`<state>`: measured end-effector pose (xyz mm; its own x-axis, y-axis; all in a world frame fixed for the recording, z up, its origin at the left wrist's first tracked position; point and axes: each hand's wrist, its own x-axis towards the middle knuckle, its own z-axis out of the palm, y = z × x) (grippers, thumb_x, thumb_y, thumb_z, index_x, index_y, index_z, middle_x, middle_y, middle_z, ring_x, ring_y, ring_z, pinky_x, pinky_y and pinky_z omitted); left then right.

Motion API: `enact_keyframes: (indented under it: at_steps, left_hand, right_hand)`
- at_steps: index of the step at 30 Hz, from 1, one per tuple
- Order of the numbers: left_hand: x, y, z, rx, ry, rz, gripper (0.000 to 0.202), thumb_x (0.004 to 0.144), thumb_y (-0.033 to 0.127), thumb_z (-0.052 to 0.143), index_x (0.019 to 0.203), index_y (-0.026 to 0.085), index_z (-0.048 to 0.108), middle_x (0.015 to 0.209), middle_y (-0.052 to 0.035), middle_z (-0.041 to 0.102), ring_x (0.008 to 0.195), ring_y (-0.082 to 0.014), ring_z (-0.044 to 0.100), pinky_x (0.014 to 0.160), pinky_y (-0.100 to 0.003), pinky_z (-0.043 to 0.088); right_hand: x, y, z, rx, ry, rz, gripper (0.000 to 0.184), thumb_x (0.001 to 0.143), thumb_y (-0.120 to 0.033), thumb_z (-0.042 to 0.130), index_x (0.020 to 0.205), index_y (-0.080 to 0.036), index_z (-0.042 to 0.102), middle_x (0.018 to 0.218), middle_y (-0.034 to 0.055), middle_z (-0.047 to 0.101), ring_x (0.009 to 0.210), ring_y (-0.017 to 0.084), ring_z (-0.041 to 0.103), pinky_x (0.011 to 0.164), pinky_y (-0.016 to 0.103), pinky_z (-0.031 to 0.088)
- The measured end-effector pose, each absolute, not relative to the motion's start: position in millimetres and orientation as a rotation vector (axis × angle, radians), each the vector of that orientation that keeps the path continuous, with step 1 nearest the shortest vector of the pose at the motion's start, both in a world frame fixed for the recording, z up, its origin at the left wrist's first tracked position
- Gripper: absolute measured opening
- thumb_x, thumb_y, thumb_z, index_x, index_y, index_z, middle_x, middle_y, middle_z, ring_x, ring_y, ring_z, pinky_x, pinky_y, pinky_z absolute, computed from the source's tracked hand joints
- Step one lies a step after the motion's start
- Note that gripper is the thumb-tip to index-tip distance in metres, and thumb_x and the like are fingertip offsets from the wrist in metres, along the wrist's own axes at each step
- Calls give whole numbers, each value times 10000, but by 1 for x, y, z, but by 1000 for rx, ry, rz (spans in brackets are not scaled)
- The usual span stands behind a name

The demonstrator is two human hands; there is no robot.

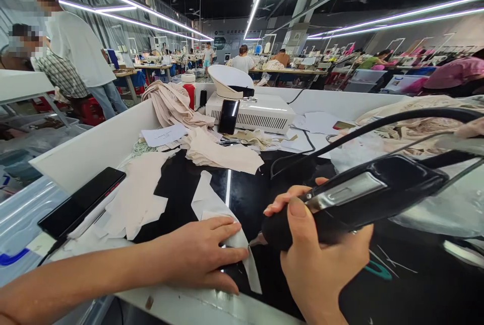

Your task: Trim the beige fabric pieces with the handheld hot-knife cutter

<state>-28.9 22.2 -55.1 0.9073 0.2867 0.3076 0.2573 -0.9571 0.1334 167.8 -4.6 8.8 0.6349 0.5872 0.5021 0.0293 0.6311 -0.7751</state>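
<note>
My left hand (200,254) lies flat, fingers spread, pressing a pale fabric piece (212,199) onto the glossy black tabletop (174,184). In my right hand (313,259) is a black corded handheld tool (363,196) with a silver plate along its side. Its narrow tip (257,240) points left and reaches the edge of the fabric, close to my left index finger. Whether the tip touches the cloth I cannot tell. A stack of cream fabric pieces (221,151) lies beyond my left hand, and more loose pale pieces (139,191) are to its left.
A black phone (81,201) rests at the left edge; another phone (229,117) leans on a white vented box (260,113). The tool's thick cable (397,116) arches to the right over plastic bags (363,153). Turquoise scissors handles (378,270) lie right. People work behind.
</note>
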Motion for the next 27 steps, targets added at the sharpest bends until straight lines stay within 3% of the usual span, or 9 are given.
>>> enact_keyframes:
  at_steps: [19, 27]
  left_hand:
    - [-26, 22, -54, 2914, 435, 555, 672, 1071, 713, 753, 1453, 160, 755, 1589, -284, 678, 1525, -434, 660, 1260, -534, 588]
    - [-26, 23, -52, 2800, 436, 604, 609, 1079, 657, 776, 1435, 162, 779, 1607, -292, 655, 1521, -437, 661, 1256, -539, 591]
  right_hand:
    - [168, 13, 7, -813, -836, 381, 527, 852, -470, 1040, 1163, -256, 673, 816, -73, 738, 612, 151, 661, 596, 330, 623]
    - [170, 25, 7, -784, -836, 381, 533, 840, -461, 1045, 1166, -248, 680, 817, -79, 736, 603, 144, 654, 606, 329, 633]
